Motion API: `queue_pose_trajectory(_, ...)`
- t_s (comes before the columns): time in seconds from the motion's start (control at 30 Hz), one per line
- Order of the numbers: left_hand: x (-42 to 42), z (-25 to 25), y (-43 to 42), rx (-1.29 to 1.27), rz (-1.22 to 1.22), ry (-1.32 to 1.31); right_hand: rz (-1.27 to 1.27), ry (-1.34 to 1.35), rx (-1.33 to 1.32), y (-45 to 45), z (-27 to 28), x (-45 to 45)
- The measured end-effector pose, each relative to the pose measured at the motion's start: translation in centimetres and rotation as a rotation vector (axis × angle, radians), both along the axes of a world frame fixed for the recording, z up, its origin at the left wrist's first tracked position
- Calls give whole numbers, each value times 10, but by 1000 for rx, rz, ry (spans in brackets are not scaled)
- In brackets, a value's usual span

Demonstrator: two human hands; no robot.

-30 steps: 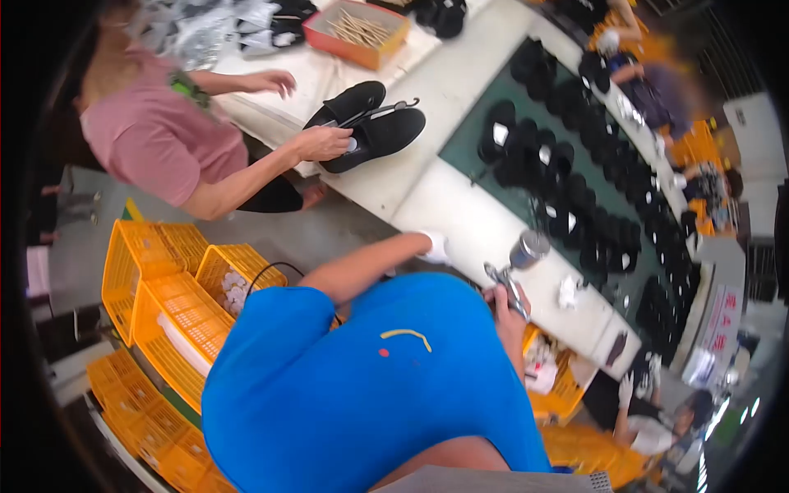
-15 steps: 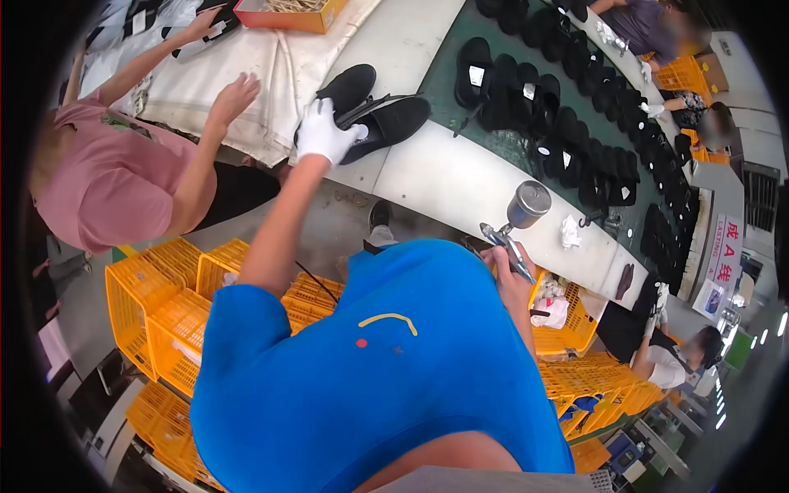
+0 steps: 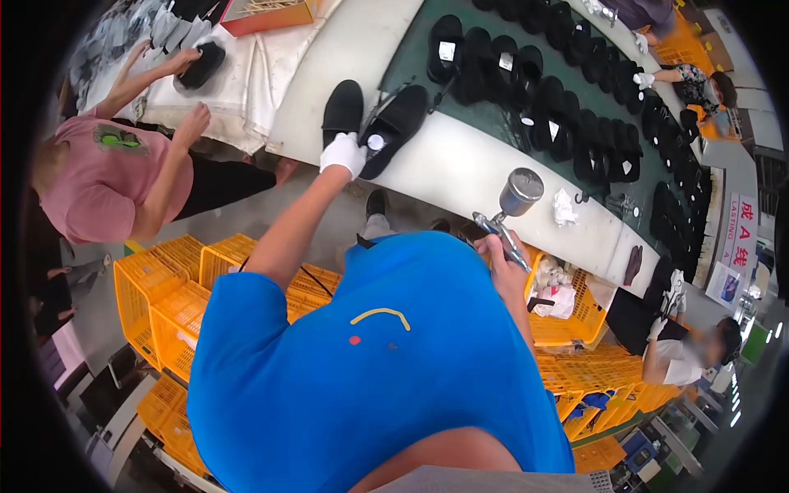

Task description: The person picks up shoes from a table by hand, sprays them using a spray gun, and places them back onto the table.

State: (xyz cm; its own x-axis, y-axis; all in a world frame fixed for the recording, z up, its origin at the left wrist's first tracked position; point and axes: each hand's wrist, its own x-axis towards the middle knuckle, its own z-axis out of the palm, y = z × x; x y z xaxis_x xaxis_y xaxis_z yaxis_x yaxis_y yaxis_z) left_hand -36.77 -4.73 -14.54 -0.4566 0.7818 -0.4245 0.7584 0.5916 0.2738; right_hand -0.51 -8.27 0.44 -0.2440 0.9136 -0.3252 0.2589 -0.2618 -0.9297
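Note:
My left hand (image 3: pixel 343 155), in a white glove, grips the heel end of a black shoe (image 3: pixel 342 111) at the near edge of the white table (image 3: pixel 460 168). Beside it lies a second black shoe (image 3: pixel 396 130) with a round white sticker inside. My bare right hand (image 3: pixel 501 256) is wrapped around a metal spray gun (image 3: pixel 503 238) with a silver cup (image 3: pixel 522 191) on top, held by the table's front edge. A crumpled white wad (image 3: pixel 564 207) lies right of the cup.
Rows of black shoes (image 3: pixel 552 119) stand on a green surface (image 3: pixel 417 62). A person in pink (image 3: pixel 123 177) is at the left, near a red box (image 3: pixel 271 15) of sticks. Yellow crates (image 3: pixel 185 320) stand below; other people are at the right.
My left hand has come up onto the shoes, and the pair has shifted right along the table. The person in pink let go of them and now holds another dark item. My right hand keeps the spray gun.

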Motion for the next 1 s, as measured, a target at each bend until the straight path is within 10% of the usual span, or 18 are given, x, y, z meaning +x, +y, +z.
queue_pose_trajectory(0.23, 40, 58, -35, 430, 410, 20, 44, 109, -39, 7, -14, 57)
queue_pose_trajectory(0.37, -51, -92, -90, 543, 831, -451, 58, 122, -60, 10, -16, 71)
queue_pose_trajectory(0.47, 2, -48, -71, 446, 818, -352, 77, 95, -60, 12, -13, 71)
queue_pose_trajectory(0.67, 3, -6, -28, 388, 12, 467, 107, 18, -80, 1, -5, 47)
queue_pose_trajectory(0.8, -26, -12, 3, -76, 167, 99, 118, 5, -39, -5, -5, 25)
queue_pose_trajectory(1.0, -45, -35, 12, 152, -141, 244, 81, 3, -22, -15, -6, 4)
